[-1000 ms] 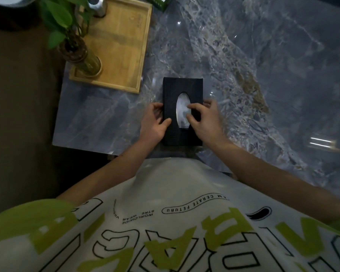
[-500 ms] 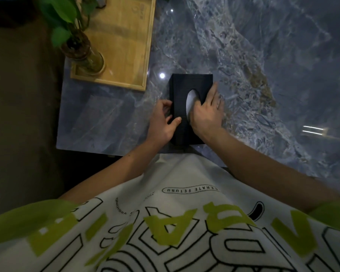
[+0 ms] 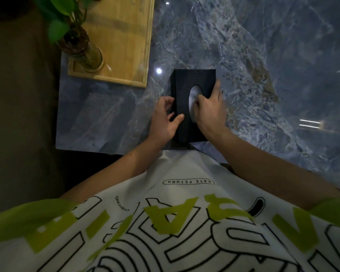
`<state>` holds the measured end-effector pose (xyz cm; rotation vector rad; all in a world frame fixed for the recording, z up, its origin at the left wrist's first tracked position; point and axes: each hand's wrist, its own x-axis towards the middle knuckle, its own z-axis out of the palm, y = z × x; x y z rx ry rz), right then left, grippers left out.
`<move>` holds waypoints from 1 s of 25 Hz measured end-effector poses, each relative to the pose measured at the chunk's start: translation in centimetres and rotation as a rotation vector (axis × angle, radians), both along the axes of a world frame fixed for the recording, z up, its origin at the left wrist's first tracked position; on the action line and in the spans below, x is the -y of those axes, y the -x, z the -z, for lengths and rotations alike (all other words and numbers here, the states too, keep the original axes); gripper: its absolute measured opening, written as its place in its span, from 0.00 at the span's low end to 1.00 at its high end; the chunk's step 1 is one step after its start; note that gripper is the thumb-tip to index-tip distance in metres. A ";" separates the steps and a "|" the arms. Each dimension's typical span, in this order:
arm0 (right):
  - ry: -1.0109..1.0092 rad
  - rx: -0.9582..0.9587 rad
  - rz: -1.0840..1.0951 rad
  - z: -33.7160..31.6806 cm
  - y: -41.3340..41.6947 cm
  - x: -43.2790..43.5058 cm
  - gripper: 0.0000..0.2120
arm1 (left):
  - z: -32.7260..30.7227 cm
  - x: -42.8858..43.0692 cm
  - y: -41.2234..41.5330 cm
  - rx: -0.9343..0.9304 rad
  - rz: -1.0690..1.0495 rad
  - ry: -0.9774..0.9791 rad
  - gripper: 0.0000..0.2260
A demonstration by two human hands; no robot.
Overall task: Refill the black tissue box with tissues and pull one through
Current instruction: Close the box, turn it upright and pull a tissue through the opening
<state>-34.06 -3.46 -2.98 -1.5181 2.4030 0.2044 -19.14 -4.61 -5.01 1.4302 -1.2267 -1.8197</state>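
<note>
From my feed I see the black tissue box [image 3: 186,107] lying flat on the marble bench [image 3: 263,55], close to the near edge and right in front of the person. Its oval opening faces up, and pale tissue [image 3: 194,93] shows inside it.

The left hand [image 3: 164,119] sits against the box's left side; its fingers [image 3: 166,100] are loosely curled and a little spread along the left wall, and the thumb lies on the top face near the opening. The right hand [image 3: 209,110] covers the right half of the top. Its fingertips are bunched together at the edge of the opening, right on the tissue, while one finger reaches out along the box's right edge. I cannot tell whether the bunched fingers actually pinch the tissue or only press on it; that part is too dark and small.

To the far left of the box, well apart, a wooden tray [image 3: 122,46] rests on the bench with a glass vase [image 3: 85,54] holding a leafy plant [image 3: 61,18] in its near-left corner
</note>
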 end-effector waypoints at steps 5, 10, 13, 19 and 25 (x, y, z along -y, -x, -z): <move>0.245 0.290 0.011 -0.2 1.0 -0.8 0.10 | 0.1 -0.2 0.0 0.009 -0.006 0.023 0.19; 0.314 0.471 0.007 -1.2 1.4 -2.2 0.08 | -0.1 -0.2 0.1 0.056 -0.002 0.042 0.19; 0.231 0.480 0.026 -2.0 1.5 -2.9 0.08 | -0.4 0.0 0.3 0.110 -0.001 0.081 0.20; 0.309 0.447 -0.132 -2.6 1.3 -3.4 0.06 | -1.0 -0.2 0.1 0.276 0.069 0.205 0.25; 0.310 0.610 0.175 -2.7 1.3 -2.3 0.06 | -3.0 -0.1 1.8 0.532 0.308 0.529 0.30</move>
